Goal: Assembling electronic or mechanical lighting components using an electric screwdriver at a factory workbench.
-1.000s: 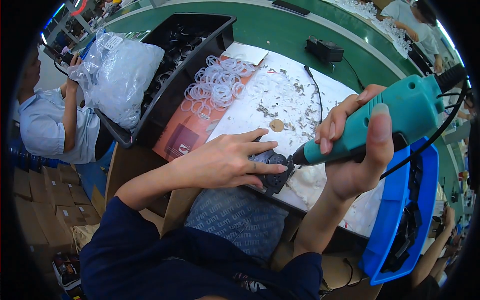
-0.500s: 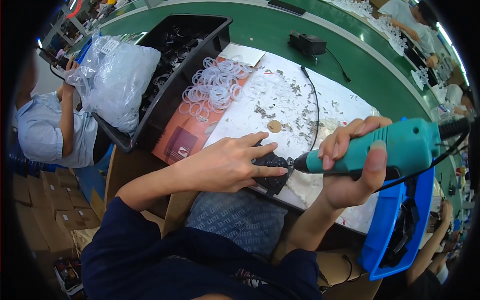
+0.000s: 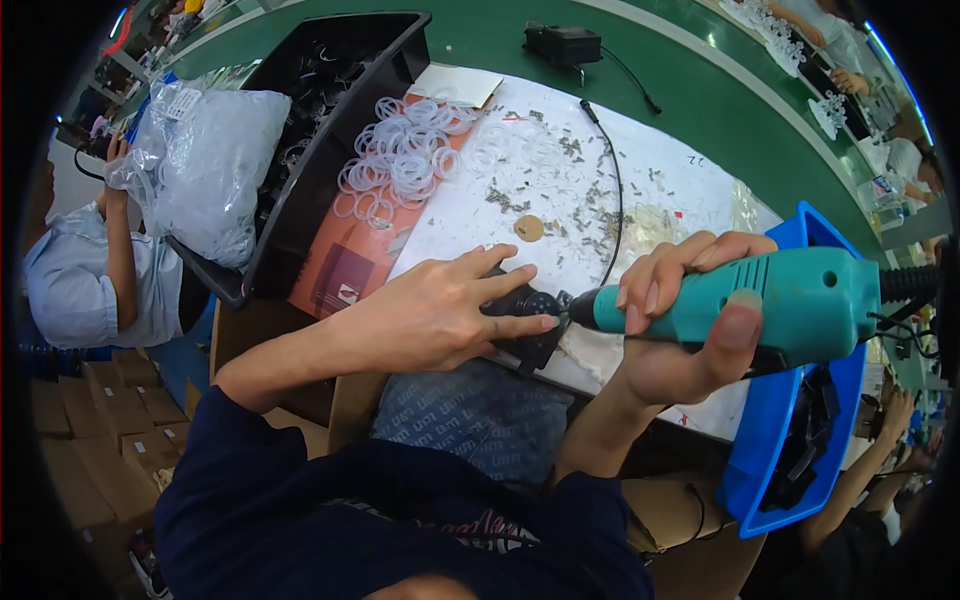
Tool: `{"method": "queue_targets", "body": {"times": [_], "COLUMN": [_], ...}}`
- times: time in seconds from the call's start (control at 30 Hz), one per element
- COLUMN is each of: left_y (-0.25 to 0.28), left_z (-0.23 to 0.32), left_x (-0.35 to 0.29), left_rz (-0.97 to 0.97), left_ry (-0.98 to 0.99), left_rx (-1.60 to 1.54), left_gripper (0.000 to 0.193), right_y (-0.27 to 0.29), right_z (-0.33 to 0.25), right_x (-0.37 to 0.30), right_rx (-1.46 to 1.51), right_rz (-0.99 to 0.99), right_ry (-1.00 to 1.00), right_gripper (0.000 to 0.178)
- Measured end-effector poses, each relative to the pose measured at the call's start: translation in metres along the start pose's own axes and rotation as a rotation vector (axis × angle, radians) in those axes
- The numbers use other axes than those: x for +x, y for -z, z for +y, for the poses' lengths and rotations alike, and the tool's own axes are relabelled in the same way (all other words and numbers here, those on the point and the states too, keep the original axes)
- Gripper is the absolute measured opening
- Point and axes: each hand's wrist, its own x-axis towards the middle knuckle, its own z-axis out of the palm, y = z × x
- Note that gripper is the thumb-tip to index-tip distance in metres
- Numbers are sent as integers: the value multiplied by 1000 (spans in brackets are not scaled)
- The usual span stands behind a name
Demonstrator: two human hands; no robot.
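Observation:
In my right hand (image 3: 690,345) is a green electric screwdriver (image 3: 800,305), lying nearly level with its black nose pointing left. The nose meets or nearly meets the right end of a black plastic part (image 3: 530,350), beside a small metal piece (image 3: 564,302). My left hand (image 3: 440,310) holds that part from the left, index and middle fingers stretched across its top. Its thumb and lower fingers are mostly hidden beneath the palm. The part sits at the near edge of a white board (image 3: 460,225), close to a round tan disc (image 3: 529,228).
Small metal pieces (image 3: 600,205) lie scattered on the board. Clear rings (image 3: 405,150) are heaped at its left, beside a black bin (image 3: 330,140) and a plastic bag (image 3: 215,170). A blue bin (image 3: 745,480) with black parts stands right. A black adapter (image 3: 563,44) lies behind.
The whole view has shifted, so the board and bins appear slightly further left and higher. Both hands keep their hold on the black part and the screwdriver.

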Motion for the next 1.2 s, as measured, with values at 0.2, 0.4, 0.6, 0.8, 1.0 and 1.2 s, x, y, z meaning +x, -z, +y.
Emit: {"method": "queue_targets", "body": {"times": [0.2,0.4,0.6,0.8,1.0,1.2], "left_y": [4,2,-1,9,31,-42], "left_z": [2,2,1,-3,86,251], "left_x": [5,0,-1,11,86,149], "left_rz": [-29,-5,44,-75,235,-184], "left_ry": [-11,-8,-71,71,-137,-818], "left_rx": [29,33,-4,-347,-933,-777], "left_gripper": [57,58,59,59,51,44], "right_y": [1,4,-2,23,6,-42], "right_z": [-4,3,0,-49,-126,-159], "right_x": [0,6,-2,-44,-193,-244], "right_rx": [71,218,224,255,343,389], "right_rz": [-114,-344,-338,15,321,206], "right_ry": [-50,-117,-104,429,902,693], "right_gripper": [51,55,53,55,57,52]}}
